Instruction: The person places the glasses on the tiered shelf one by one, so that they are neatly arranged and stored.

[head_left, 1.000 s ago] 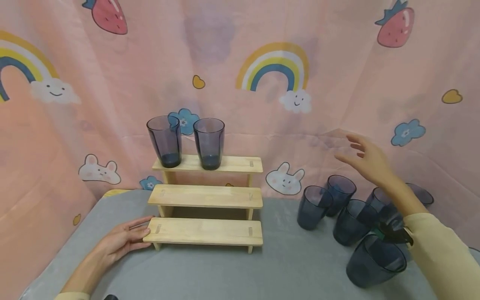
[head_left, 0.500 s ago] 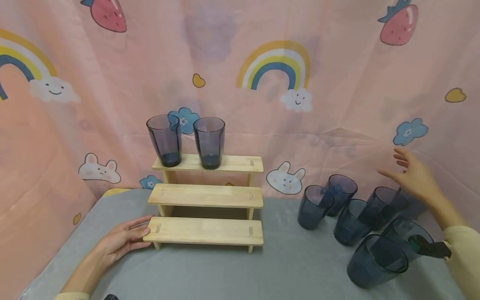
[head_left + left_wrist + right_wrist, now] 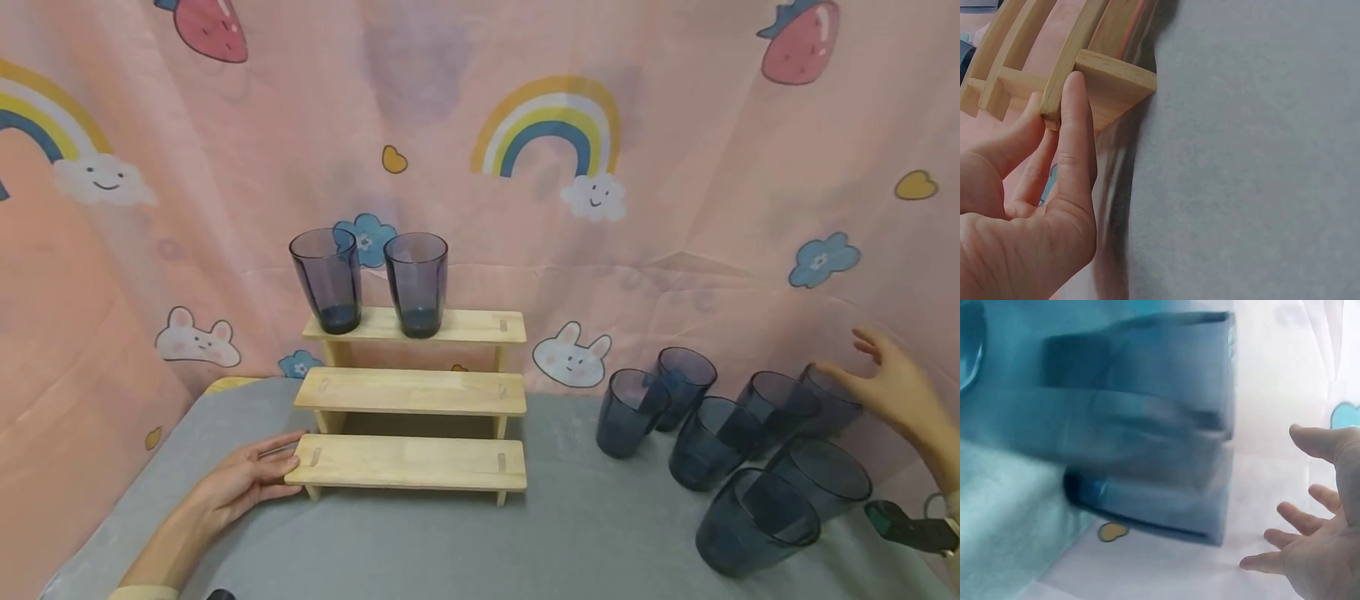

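Note:
A three-tier wooden display stand point(image 3: 408, 462) stands at the middle left of the table. My left hand point(image 3: 243, 483) pinches the left end of its lowest board; the left wrist view has the thumb on one face of the board point(image 3: 1060, 87) and a finger on the other. On the top tier, two purple-tinted drinking glasses stand upright, a left glass point(image 3: 326, 283) and a right glass point(image 3: 417, 287). At the far right, my right hand point(image 3: 896, 392) hovers with fingers spread beside the rearmost glass point(image 3: 828, 400), holding nothing. The right wrist view shows blurred glasses point(image 3: 1166, 369) near the open hand.
Several more tinted glasses stand grouped on the right of the grey-covered table point(image 3: 585, 533), among them a front glass point(image 3: 750, 533) and a left glass point(image 3: 626, 417). A pink printed curtain point(image 3: 675, 208) hangs directly behind. A dark strap-mounted device point(image 3: 907, 527) sits at the right wrist.
My right hand has moved right and down, from above the group of glasses to beside the rearmost one. The left hand and the stand have stayed in place.

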A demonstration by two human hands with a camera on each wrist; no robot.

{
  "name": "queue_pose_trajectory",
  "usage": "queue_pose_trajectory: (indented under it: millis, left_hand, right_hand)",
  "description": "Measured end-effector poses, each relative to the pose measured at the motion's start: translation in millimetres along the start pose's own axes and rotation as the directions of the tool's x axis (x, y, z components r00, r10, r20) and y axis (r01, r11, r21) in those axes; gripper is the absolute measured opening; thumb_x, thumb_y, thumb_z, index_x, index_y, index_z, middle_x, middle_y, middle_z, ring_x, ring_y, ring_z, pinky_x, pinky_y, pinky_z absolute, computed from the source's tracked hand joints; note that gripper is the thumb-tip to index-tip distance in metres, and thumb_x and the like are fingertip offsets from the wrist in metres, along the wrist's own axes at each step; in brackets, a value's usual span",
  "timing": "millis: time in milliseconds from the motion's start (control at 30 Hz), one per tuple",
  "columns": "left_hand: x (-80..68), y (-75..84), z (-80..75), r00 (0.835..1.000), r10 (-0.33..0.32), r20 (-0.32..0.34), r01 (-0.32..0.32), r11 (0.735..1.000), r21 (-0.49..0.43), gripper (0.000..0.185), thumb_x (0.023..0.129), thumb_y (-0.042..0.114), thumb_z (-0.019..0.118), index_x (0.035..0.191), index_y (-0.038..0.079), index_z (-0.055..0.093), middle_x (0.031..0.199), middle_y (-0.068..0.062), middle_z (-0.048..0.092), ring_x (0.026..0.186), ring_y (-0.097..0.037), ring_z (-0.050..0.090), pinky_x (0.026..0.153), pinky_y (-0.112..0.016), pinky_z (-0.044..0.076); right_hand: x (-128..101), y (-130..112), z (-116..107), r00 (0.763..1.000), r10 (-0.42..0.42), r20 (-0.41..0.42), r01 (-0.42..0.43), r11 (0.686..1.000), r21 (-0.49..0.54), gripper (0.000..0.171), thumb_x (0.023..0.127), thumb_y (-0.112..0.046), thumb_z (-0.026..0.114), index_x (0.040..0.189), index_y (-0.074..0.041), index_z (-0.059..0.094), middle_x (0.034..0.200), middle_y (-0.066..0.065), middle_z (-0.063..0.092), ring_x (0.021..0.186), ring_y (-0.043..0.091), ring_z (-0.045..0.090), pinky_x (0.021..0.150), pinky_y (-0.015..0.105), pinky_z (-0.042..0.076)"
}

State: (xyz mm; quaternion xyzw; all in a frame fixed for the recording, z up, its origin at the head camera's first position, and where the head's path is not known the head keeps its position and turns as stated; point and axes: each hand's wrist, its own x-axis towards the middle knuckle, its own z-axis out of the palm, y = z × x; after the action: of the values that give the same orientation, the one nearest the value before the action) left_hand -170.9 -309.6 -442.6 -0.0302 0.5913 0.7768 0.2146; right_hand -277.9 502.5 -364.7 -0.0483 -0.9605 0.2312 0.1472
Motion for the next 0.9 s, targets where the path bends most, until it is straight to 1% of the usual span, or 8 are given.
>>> queue_pose_trajectory:
  millis: [133,233,433,567,633,800,867,900]
  left_hand:
    - [-1.3,-0.2,-1.3,1.0,0.006,0.009,-0.006,1.0,0.013,0.063,0.097,0.005,0.061,0.152,0.003,0.032,0.117,0.002,0.061,0.106,-0.021,0.064,0.088,-0.04,0.056]
    - [-1.3,-1.2,-0.7,1.0,0.004,0.0,-0.004,1.0,0.007,0.064,0.097,0.005,0.061,0.153,0.002,0.03,0.117,0.002,0.061,0.106,-0.021,0.064,0.088,-0.04,0.056]
    - [-0.6,-3.1,1.7,1.0,-0.005,-0.031,0.005,1.0,-0.001,0.072,0.097,0.005,0.061,0.155,-0.002,0.019,0.116,0.0,0.061,0.105,-0.021,0.065,0.088,-0.041,0.056]
    - [0.0,-2.8,2.6,0.999,-0.004,-0.034,0.004,1.0,0.007,0.076,0.097,0.006,0.062,0.155,-0.004,0.013,0.117,0.0,0.059,0.105,-0.02,0.065,0.088,-0.041,0.056]
    - [0.0,-2.0,3.0,0.999,-0.003,-0.035,0.003,1.0,0.01,0.078,0.097,0.007,0.062,0.155,-0.004,0.01,0.117,0.0,0.059,0.105,-0.02,0.065,0.089,-0.04,0.056]
    - [-0.1,-0.2,3.4,0.999,-0.006,-0.037,0.006,1.0,0.01,0.081,0.097,0.008,0.061,0.155,-0.004,0.006,0.116,0.0,0.059,0.105,-0.021,0.065,0.089,-0.04,0.055]
    - [0.0,0.0,3.4,0.999,-0.007,-0.034,0.007,1.0,0.008,0.081,0.097,0.008,0.061,0.155,-0.004,0.007,0.116,0.0,0.059,0.105,-0.021,0.065,0.089,-0.04,0.055]
    - [0.1,-0.1,3.5,0.999,-0.008,-0.034,0.008,1.0,0.008,0.08,0.097,0.008,0.062,0.155,-0.003,0.007,0.117,-0.001,0.059,0.105,-0.021,0.064,0.089,-0.04,0.055]
  right_hand:
    - [1.3,49.4,19.7,1.0,0.006,-0.014,-0.006,0.999,0.038,0.095,0.097,-0.045,0.057,0.155,0.0,-0.004,0.153,0.039,0.003,0.132,0.064,0.011,0.091,0.08,0.022]
    - [-6.5,60.3,27.1,0.999,0.039,-0.002,-0.038,0.994,0.105,0.096,0.098,-0.045,0.055,0.155,-0.001,-0.01,0.153,0.037,-0.006,0.135,0.063,0.003,0.095,0.081,0.015]
    - [-35.0,32.9,24.9,0.993,0.114,0.04,-0.12,0.957,0.262,0.098,0.099,-0.039,0.055,0.154,-0.01,-0.021,0.154,0.03,-0.019,0.138,0.055,-0.012,0.104,0.074,0.004]
    - [-45.7,19.1,26.7,0.981,0.189,0.048,-0.194,0.917,0.349,0.102,0.098,-0.041,0.055,0.151,-0.016,-0.028,0.155,0.028,-0.022,0.14,0.054,-0.009,0.108,0.07,0.006]
    - [-47.5,14.7,26.2,0.974,0.217,0.07,-0.228,0.896,0.382,0.102,0.099,-0.039,0.055,0.15,-0.012,-0.03,0.154,0.028,-0.023,0.14,0.053,-0.009,0.109,0.069,0.006]
    - [-52.2,8.6,28.0,0.977,0.182,0.108,-0.209,0.91,0.358,0.097,0.1,-0.032,0.055,0.15,0.002,-0.021,0.153,0.035,-0.014,0.139,0.056,-0.003,0.11,0.062,0.017]
    - [-53.1,6.4,29.8,0.982,0.155,0.108,-0.183,0.925,0.334,0.094,0.1,-0.029,0.056,0.152,0.005,-0.014,0.153,0.038,-0.007,0.138,0.058,0.003,0.109,0.055,0.031]
    - [-53.0,5.8,31.1,0.983,0.153,0.101,-0.178,0.931,0.32,0.092,0.1,-0.029,0.057,0.152,0.007,-0.009,0.153,0.04,-0.001,0.138,0.058,0.009,0.106,0.044,0.042]
